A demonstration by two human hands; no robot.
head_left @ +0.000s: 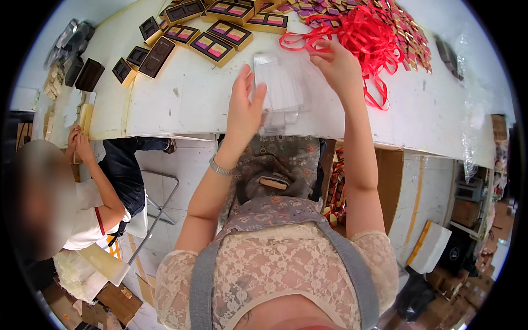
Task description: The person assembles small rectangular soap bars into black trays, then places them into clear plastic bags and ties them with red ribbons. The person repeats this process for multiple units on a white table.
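My left hand (246, 107) is open, thumb and fingers apart. It stands upright beside a stack of clear plastic sleeves or lids (281, 82) near the table's front edge; I cannot tell whether it touches them. My right hand (338, 71) is closed in a pinch at a strand of red ribbon (302, 41), its fingertips slightly blurred. That strand runs to a large tangled heap of red ribbon (368, 33) behind the hand. Smaller clear plastic pieces (275, 122) lie at the near end of the stack.
Gold boxes with pink and purple pieces (213, 48) and dark trays (157, 57) cover the far left of the white table (181, 104). Small wrapped pieces (410, 33) spread at the far right. A co-worker (88, 198) sits at left. An open carton (389, 179) stands below the table.
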